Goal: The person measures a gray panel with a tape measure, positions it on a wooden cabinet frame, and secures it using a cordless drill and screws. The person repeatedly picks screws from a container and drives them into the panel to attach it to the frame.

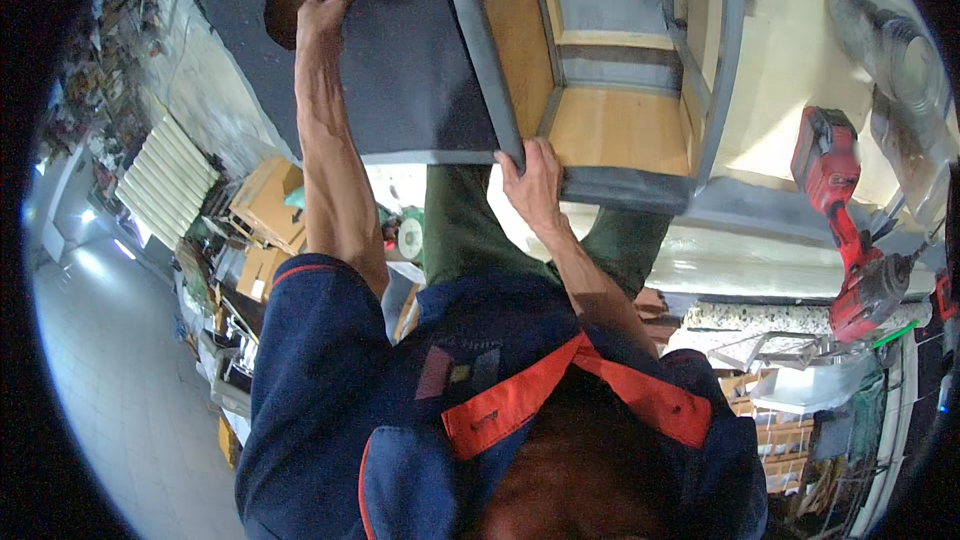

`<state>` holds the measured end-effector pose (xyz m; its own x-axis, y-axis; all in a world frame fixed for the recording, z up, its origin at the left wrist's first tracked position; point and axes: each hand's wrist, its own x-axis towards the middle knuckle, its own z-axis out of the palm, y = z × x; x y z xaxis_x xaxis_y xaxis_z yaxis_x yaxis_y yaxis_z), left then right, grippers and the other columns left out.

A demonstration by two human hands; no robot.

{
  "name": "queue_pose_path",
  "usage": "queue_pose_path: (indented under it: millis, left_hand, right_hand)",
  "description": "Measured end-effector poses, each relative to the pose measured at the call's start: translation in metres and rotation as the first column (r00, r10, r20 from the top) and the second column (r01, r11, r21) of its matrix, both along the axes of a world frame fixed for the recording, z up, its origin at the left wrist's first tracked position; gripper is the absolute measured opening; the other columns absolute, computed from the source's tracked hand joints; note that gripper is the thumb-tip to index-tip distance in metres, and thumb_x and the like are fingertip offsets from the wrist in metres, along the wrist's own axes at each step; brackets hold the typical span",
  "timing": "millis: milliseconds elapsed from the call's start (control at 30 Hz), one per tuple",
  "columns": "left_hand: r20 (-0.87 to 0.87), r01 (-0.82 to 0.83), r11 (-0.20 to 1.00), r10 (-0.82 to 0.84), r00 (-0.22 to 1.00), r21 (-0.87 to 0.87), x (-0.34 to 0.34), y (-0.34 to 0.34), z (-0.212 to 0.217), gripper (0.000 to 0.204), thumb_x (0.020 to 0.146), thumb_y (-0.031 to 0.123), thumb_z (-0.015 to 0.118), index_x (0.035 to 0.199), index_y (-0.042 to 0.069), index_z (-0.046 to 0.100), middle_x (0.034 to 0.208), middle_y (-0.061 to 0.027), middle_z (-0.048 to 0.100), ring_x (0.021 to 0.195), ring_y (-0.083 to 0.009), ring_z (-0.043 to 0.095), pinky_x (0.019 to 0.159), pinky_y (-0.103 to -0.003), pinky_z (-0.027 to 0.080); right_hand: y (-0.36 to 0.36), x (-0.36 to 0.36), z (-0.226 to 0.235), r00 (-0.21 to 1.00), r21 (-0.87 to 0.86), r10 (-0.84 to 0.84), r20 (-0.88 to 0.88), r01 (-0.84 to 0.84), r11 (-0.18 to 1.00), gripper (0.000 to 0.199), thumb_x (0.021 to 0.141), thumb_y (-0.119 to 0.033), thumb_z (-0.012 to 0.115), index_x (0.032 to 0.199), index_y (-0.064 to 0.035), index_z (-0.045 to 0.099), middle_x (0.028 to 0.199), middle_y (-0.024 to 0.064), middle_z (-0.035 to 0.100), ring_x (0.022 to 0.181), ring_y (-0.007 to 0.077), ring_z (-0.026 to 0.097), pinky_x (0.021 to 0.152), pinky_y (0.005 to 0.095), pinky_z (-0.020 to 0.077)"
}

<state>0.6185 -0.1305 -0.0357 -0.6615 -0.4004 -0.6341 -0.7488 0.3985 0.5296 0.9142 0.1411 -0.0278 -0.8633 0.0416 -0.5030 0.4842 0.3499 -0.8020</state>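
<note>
In front of me lies a boxy wooden furniture frame point(620, 130) edged in grey fabric, its compartment open to view. Black sheet material point(400, 70) covers a broad panel on its left, with a rounded brown hole point(287, 12) in it. My left hand point(330, 8) reaches out over the black sheet, right beside that hole. Its thumb is stretched away to the right; the other fingers are partly hidden, and a small whitish spot shows at one tip. My right hand point(537, 182) grips the near grey-covered corner of the frame, fingers over the edge.
On the pale surface to the right rests a red cordless drill point(850, 230), with a clear plastic bottle point(880, 25) beyond it. Cardboard boxes point(268, 202) and a white ribbed panel point(168, 180) stand at left. Lower right, a rack point(785, 430) holds assorted pieces.
</note>
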Motion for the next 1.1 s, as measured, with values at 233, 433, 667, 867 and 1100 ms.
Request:
queue_pose_path:
  millis: [233, 433, 667, 867, 1100]
  left_hand:
    - [-0.041, -0.114, 0.991, 0.111, 0.993, -0.068, -0.007, 0.034, 0.015, 0.079, 0.073, 0.029, 0.089, 0.132, -0.009, 0.053, 0.126, -0.0169, 0.063, 0.119, -0.0264, 0.058, 0.105, -0.036, 0.042]
    - [0.016, -0.100, 0.993, 0.102, 0.995, -0.061, -0.008, 0.006, -0.004, 0.088, 0.070, 0.032, 0.092, 0.133, -0.012, 0.051, 0.129, -0.0184, 0.061, 0.123, -0.0286, 0.056, 0.108, -0.036, 0.039]
    - [-0.063, -0.086, 0.993, 0.081, 0.995, -0.083, -0.001, 0.007, -0.010, 0.085, 0.075, 0.035, 0.088, 0.133, -0.012, 0.049, 0.128, -0.0182, 0.061, 0.117, -0.0275, 0.059, 0.103, -0.035, 0.043]
    - [-0.017, -0.064, 0.998, 0.064, 0.998, -0.009, -0.005, 0.022, 0.007, 0.080, 0.078, 0.035, 0.085, 0.133, -0.011, 0.050, 0.126, -0.0172, 0.062, 0.115, -0.0268, 0.060, 0.101, -0.034, 0.045]
    - [-0.063, -0.112, 0.993, 0.110, 0.992, -0.041, -0.008, 0.042, 0.020, 0.065, 0.077, 0.028, 0.087, 0.124, -0.008, 0.060, 0.116, -0.0143, 0.068, 0.103, -0.0234, 0.065, 0.093, -0.032, 0.049]
  right_hand:
    - [-0.008, -0.008, -0.005, 0.999, 0.077, -0.029, -0.011, 0.030, 0.997, 0.032, 0.081, -0.017, 0.075, 0.097, 0.0044, 0.057, 0.086, 0.0213, 0.056, 0.080, 0.0413, 0.058, 0.070, 0.0500, 0.0452]
    - [-0.007, -0.008, -0.003, 0.999, 0.092, 0.001, 0.048, -0.006, 0.996, 0.033, 0.082, -0.017, 0.075, 0.099, 0.0048, 0.058, 0.088, 0.0212, 0.058, 0.082, 0.0407, 0.059, 0.072, 0.0490, 0.0464]
    - [0.039, -0.010, 0.013, 0.969, 0.056, -0.232, 0.087, 0.228, 0.972, 0.031, 0.078, -0.016, 0.080, 0.098, -0.0008, 0.063, 0.089, 0.0124, 0.063, 0.081, 0.0246, 0.063, 0.076, 0.0371, 0.0507]
    - [0.208, -0.004, 0.057, 0.714, 0.476, -0.693, 0.104, 0.576, 0.664, 0.020, 0.087, -0.016, 0.074, 0.081, -0.0044, 0.059, 0.076, 0.0060, 0.058, 0.071, 0.0198, 0.058, 0.070, 0.0340, 0.0492]
    - [0.082, -0.122, -0.023, 0.978, -0.293, -0.138, -0.154, 0.088, 0.952, 0.017, 0.092, -0.006, 0.059, 0.107, 0.0012, 0.063, 0.106, 0.0176, 0.067, 0.102, 0.0347, 0.065, 0.087, 0.0390, 0.0514]
